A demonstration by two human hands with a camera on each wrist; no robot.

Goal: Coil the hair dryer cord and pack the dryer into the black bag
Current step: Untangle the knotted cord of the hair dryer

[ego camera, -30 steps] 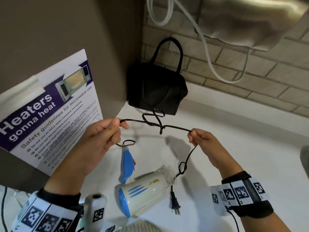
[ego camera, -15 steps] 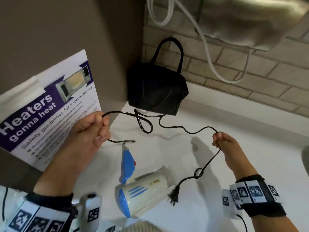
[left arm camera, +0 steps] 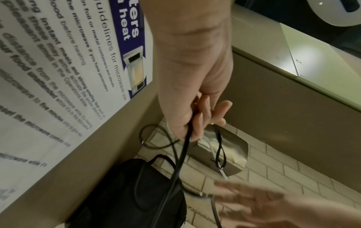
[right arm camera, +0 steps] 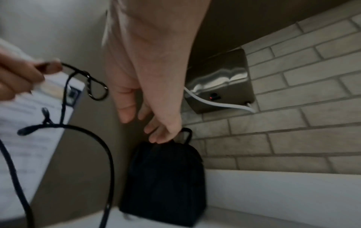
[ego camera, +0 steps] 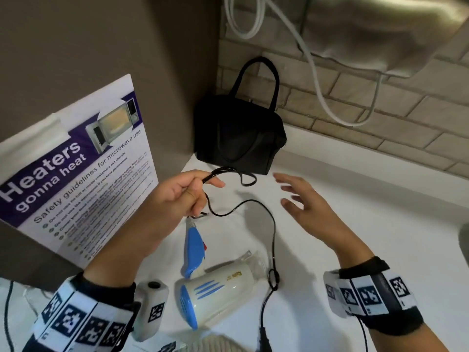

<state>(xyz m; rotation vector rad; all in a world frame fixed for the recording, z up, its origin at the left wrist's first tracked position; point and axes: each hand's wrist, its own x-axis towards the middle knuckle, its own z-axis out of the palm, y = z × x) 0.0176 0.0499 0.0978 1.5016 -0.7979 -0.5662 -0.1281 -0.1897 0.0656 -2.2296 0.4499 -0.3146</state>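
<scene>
Microwave safety poster (ego camera: 73, 174) taped to brown side panel, far left.

Left hand (ego camera: 177, 196) raised above white bench (ego camera: 355, 237); fingers curled round black cord (ego camera: 272, 229), thumb and forefinger pinching it. A small loop of cord hangs past the fingertips toward the bag. From the hand the cord drops, arcs right, runs down past the dryer nozzle through a small knot-like loop, and ends at the plug near the lower frame edge.

Hair dryer (ego camera: 218, 293), cream with blue grille and blue folding handle, lies on its side on the bench below and between the hands, nozzle pointing right.

Black bag (ego camera: 238, 138) stands upright in the back corner, against panel and brick wall, handles up. Whether its top is open: cannot tell.

Right hand (ego camera: 304, 207) open, fingers spread and straight, holding nothing; hovers right of the cord arc, near the bag, blurred.

Steel wall-mounted unit (ego camera: 380, 29) with white cable above right.
</scene>
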